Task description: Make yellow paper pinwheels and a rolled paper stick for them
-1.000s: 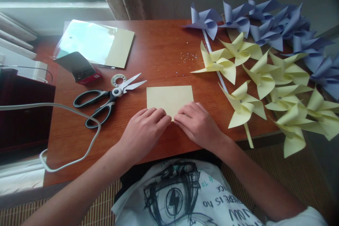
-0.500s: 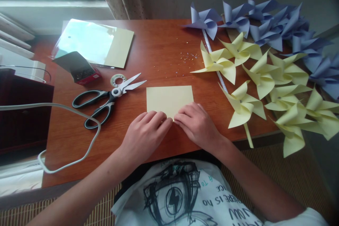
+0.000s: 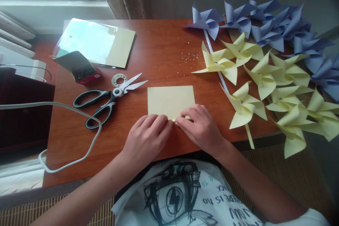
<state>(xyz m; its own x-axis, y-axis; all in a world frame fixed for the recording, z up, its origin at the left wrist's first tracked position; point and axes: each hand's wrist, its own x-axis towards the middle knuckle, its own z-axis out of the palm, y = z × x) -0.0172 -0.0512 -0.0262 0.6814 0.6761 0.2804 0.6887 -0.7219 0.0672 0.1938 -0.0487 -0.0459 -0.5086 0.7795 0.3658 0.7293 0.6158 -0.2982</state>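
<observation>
A pale yellow sheet of paper (image 3: 171, 99) lies flat on the brown table in front of me. Its near edge is curled into a thin roll between my hands. My left hand (image 3: 149, 132) has its fingers closed on the left part of that edge. My right hand (image 3: 200, 127) pinches the right part, thumb and fingertips close to my left thumb. Most of the rolled edge is hidden under my fingers. Left of the paper rest black-handled scissors (image 3: 111, 95), blades apart, and a small roll of tape (image 3: 119, 80).
Several yellow pinwheels (image 3: 242, 104) and purple pinwheels (image 3: 206, 21) cover the right side. An open small box (image 3: 87, 76) and a packet of yellow paper (image 3: 122, 47) sit at the back left. A pale cable (image 3: 91, 141) loops over the left edge. Tiny scraps (image 3: 190, 56) dot the table.
My right hand's fingers have lifted and spread slightly on the paper's edge, and both hands have shifted a little. The view has moved slightly; the paper stays in place.
</observation>
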